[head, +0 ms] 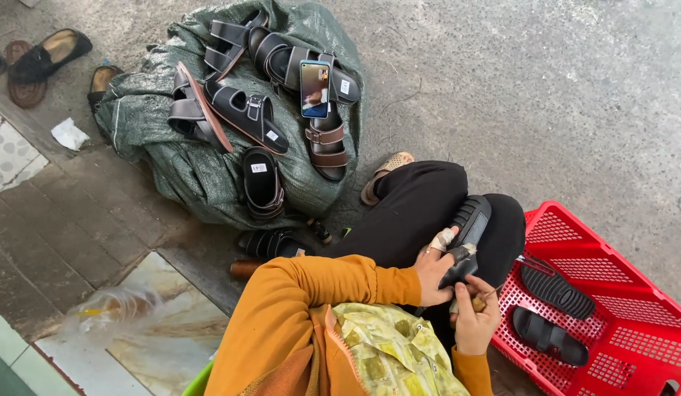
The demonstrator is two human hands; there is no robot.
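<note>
I sit on the floor with a black sandal (469,227) lying sole-up across my knee. My left hand (436,273), its forefinger wrapped in tape, grips that sandal at its strap end. Just below, my right hand (475,317) is closed around a small wooden-handled tool (478,301), whose tip touches the sandal's strap. Both sleeves are orange.
A red plastic basket (612,293) at my right holds two black sandals (551,335). A green sack (179,169) ahead carries several dark sandals (247,116) and a phone (315,89) with a lit screen. More footwear (43,55) lies at top left, and a clear plastic bag (113,306) on the tiles.
</note>
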